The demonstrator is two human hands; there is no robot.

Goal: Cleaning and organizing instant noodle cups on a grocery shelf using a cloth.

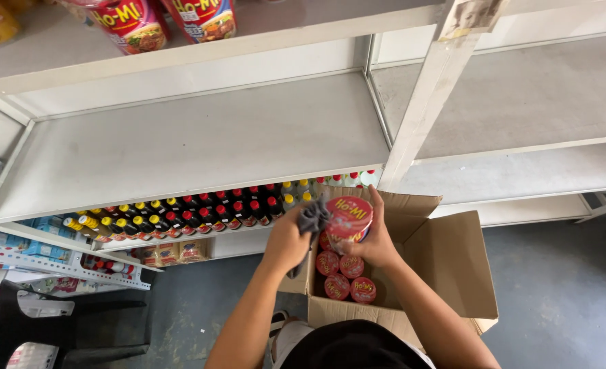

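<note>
A: What are the hands doing?
B: I'm seeing the right hand point(378, 239) gripping a red cup point(348, 217) at frame centre, above the box point(446, 263). The left hand point(286, 242) is closing on a grey cloth point(313, 219) touching the cup.
A: Room?
B: The shelf point(200, 147) above is lying bare. Four cups point(344, 277) are sitting in the box, two more at upper left.

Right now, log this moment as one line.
left hand: holds grey cloth against cup | right hand: holds red noodle cup | below: open box with more cups | shelf ahead
</note>
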